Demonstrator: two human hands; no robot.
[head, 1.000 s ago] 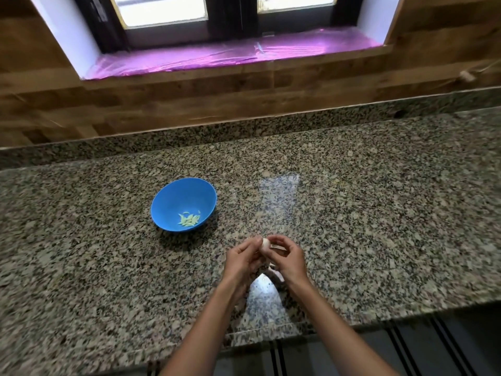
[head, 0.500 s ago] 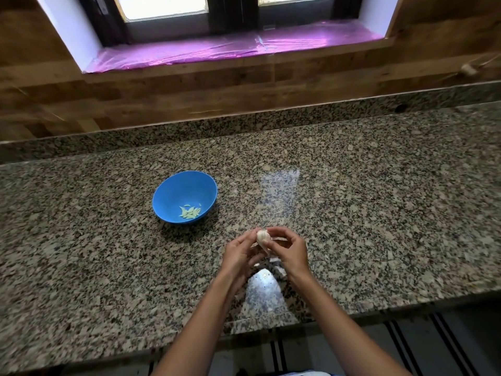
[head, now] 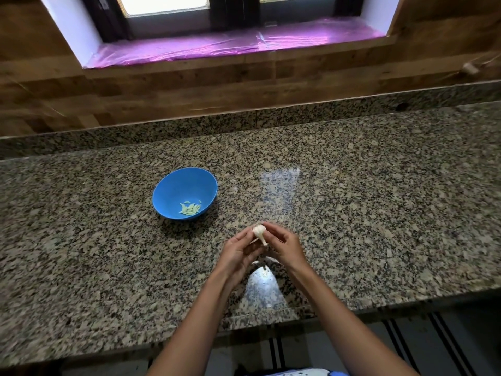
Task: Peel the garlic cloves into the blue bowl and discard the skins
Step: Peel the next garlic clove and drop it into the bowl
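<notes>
A small white garlic bulb (head: 259, 231) with its stem pointing down is pinched between the fingertips of both hands above the granite counter. My left hand (head: 238, 252) holds it from the left and my right hand (head: 284, 245) from the right. A blue bowl (head: 173, 185) stands to the upper left of the hands, with several pale peeled cloves (head: 190, 208) lying in its bottom. White bits of skin (head: 267, 261) lie on the counter just under my hands.
The speckled granite counter (head: 379, 213) runs left to right, with its front edge near my forearms. A wooden backsplash and a window sill covered in purple film (head: 230, 42) lie behind it.
Both hands have turned the garlic bulb, so more of it and its stem now show between the fingertips. The hands stay in the same spot over the counter.
</notes>
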